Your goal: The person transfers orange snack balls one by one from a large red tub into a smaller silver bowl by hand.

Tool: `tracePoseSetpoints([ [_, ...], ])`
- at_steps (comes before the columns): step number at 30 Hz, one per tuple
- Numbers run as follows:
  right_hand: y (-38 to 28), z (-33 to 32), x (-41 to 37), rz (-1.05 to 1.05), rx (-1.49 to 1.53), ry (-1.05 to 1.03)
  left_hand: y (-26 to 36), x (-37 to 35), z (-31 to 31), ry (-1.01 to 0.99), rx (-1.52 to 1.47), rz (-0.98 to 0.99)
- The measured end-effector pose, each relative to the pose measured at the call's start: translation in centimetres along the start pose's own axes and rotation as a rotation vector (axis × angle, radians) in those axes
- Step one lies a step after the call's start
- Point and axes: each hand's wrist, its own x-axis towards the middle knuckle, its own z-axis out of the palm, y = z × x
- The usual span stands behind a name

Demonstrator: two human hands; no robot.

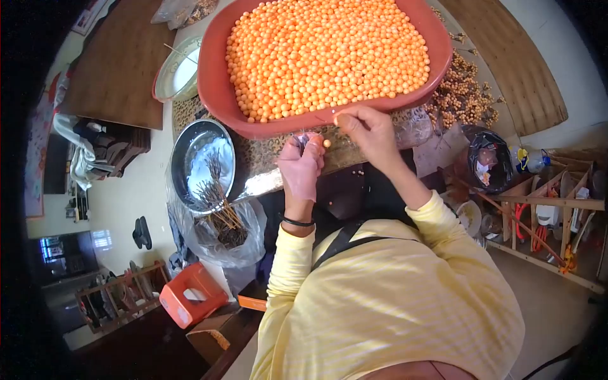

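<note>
My left hand [300, 166], with a pinkish covering on its palm side, is closed just below the front rim of a red basin [212, 69]. Dark, thin pieces poke out between its fingers, too small to name, and one orange ball [327, 143] shows at the fingertips. To the right, my right hand [375, 135] is pinched, thumb against forefinger, near the basin's rim. A tiny pale spot sits by those fingertips; what they hold, I cannot make out. Small orange balls [329, 54] fill the basin.
Left of my hands, a dark metal bowl [190, 149] holds thin dark stems [218, 206] reaching over a plastic bag. A bowl of white liquid [185, 75] stands behind. Ball-tipped sprigs [465, 95] lie right, beside a black-lined bin [489, 161]. A red stool [190, 294] stands lower left.
</note>
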Motion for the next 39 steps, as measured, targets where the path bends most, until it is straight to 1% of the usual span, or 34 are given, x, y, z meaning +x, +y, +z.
tracePoseSetpoints([
  [3, 0.8, 0.8, -0.5, 0.01, 0.016, -0.012, -0.1, -0.2, 0.4, 0.005, 0.032, -0.006],
  [7, 1.4, 1.6, -0.5, -0.049, 0.086, -0.089, 0.1, -0.5, 0.7, 0.02, 0.046, 0.007],
  [13, 1.5, 1.4, -0.2, -0.024, 0.055, -0.096, -0.2, -0.4, 0.5, 0.005, 0.025, 0.001],
  [17, 1.4, 1.0, 0.2, 0.03, 0.093, -0.157, -0.2, -0.3, 0.5, 0.001, 0.006, -0.021],
  [20, 1.4, 1.3, 0.0, 0.011, 0.075, -0.15, -0.3, -0.3, 0.3, 0.001, 0.006, -0.016],
  [21, 0.6, 2.8, 0.6, -0.001, 0.037, -0.149, 0.5, 0.3, -0.8, -0.01, -0.022, -0.017],
  [23, 0.7, 3.1, 0.4, -0.01, 0.028, -0.145, 0.5, 0.4, -0.9, -0.01, -0.021, -0.015],
  [27, 1.0, 3.9, -0.2, -0.253, -0.227, -0.034, 0.5, 0.5, -1.0, -0.025, -0.024, -0.008],
  [32, 1.5, 4.1, -0.3, -0.319, -0.248, 0.022, 0.6, 0.4, -1.1, -0.04, 0.014, -0.006],
  [33, 1.4, 4.1, -0.3, -0.321, -0.246, 0.022, 0.6, 0.4, -1.2, -0.039, 0.015, -0.004],
  [37, 1.2, 3.1, 0.1, -0.111, -0.02, -0.085, 0.9, 0.2, -1.0, -0.021, 0.018, -0.054],
  [39, 1.3, 2.9, 0.1, -0.15, -0.051, -0.069, 0.6, 0.2, -0.8, -0.029, 0.022, -0.038],
])
